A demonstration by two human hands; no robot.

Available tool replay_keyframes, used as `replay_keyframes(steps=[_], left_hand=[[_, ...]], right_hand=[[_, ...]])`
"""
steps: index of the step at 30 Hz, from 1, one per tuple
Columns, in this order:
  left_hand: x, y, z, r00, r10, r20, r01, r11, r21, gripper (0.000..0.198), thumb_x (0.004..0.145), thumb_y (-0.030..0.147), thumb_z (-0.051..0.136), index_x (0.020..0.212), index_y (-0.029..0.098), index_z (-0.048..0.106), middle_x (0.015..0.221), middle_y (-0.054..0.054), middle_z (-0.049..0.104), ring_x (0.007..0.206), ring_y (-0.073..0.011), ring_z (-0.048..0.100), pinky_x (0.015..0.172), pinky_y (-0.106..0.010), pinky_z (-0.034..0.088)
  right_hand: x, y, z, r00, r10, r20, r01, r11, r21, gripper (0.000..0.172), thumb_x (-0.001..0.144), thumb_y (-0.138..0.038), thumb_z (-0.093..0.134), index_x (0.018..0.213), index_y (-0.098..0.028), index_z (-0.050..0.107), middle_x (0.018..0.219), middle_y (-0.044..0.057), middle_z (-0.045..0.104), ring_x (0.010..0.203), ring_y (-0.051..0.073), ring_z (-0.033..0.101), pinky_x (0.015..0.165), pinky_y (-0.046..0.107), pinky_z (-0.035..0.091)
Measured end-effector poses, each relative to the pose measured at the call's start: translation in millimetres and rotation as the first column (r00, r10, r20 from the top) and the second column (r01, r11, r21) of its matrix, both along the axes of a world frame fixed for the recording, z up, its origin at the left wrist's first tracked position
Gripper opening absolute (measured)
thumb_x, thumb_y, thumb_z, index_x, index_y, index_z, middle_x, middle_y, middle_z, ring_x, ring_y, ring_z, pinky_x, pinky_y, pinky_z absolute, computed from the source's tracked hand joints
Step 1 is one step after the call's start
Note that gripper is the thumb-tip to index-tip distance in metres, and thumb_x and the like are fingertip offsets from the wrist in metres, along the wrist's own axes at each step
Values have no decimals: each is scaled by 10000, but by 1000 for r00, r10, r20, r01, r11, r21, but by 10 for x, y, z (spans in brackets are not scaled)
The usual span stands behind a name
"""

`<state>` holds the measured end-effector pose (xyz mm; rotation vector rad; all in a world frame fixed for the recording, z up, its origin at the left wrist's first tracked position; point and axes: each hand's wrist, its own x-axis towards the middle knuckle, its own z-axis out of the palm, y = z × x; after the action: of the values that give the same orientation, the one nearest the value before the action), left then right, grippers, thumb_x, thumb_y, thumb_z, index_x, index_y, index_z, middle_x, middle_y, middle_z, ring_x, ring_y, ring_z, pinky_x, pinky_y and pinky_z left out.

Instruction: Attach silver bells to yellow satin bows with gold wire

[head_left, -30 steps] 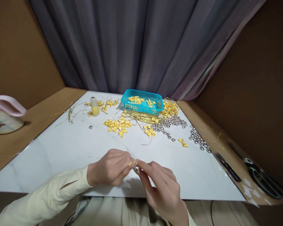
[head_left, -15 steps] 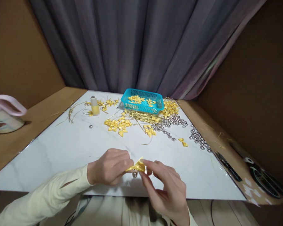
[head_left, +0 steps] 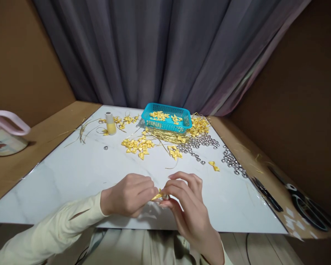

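Observation:
My left hand [head_left: 129, 195] and my right hand [head_left: 189, 209] meet over the near edge of the white marble board [head_left: 79, 173]. Both pinch a small yellow ribbon bow [head_left: 157, 196] between their fingertips, and a silver bead [head_left: 166, 197] shows just beside it under my right fingers. Most of the bow is hidden by my fingers. Farther back lie loose yellow bows [head_left: 138, 144], gold wire strands [head_left: 165, 136] and a scatter of silver beads [head_left: 202, 141].
A turquoise basket [head_left: 166, 124] with bows stands at the back, a small yellow thread spool [head_left: 110, 124] to its left. More beads [head_left: 233, 163] lie at the right edge. Scissors [head_left: 306, 206] and a dark tool [head_left: 266, 195] rest on the brown desk; a pink-handled bag [head_left: 5, 134] sits left.
My right hand has curled over the bow and bead, fingers bending down and closing in toward my left hand. The bow, spread open half a second ago, is now mostly covered.

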<state>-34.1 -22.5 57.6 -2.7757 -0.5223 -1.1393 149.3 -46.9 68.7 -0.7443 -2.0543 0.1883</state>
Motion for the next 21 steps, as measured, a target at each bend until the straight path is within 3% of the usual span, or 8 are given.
replay_keyframes(steps=[7, 12, 18, 21], left_hand=[[-12, 3, 31, 998, -20, -65, 18, 999, -33, 231, 816, 52, 300, 687, 192, 431, 484, -3, 484, 434, -162, 385, 418, -285, 263], [-31, 7, 43, 997, -45, -63, 30, 976, -215, 248, 884, 95, 291, 707, 188, 437, 521, -8, 518, 439, -144, 404, 428, -271, 274], [-29, 30, 29, 991, -62, -122, 35, 976, -213, 307, 915, 126, 244, 693, 186, 447, 522, -23, 531, 447, -153, 419, 434, -282, 268], [-60, 41, 26, 987, -43, -153, 3, 967, -255, 334, 943, 155, 241, 680, 185, 444, 517, -14, 518, 435, -149, 403, 435, -289, 260]], right_hand=[[61, 36, 0, 997, 16, 70, -16, 1000, 3, 141, 869, -45, 489, 911, -177, 513, 806, 26, 631, 959, 215, 531, 832, 382, 323], [149, 46, -7, 999, -8, 46, 10, 999, -37, 168, 854, -30, 492, 910, -188, 505, 810, 36, 614, 895, 206, 529, 787, 378, 323], [240, 79, -26, 997, 55, 49, -48, 990, -132, 195, 855, -11, 469, 923, -193, 493, 792, 21, 608, 868, 194, 536, 772, 367, 331], [348, 88, -28, 998, -65, -11, 62, 986, -158, 143, 872, -53, 475, 893, -191, 510, 816, 34, 587, 847, 186, 536, 760, 348, 363]])
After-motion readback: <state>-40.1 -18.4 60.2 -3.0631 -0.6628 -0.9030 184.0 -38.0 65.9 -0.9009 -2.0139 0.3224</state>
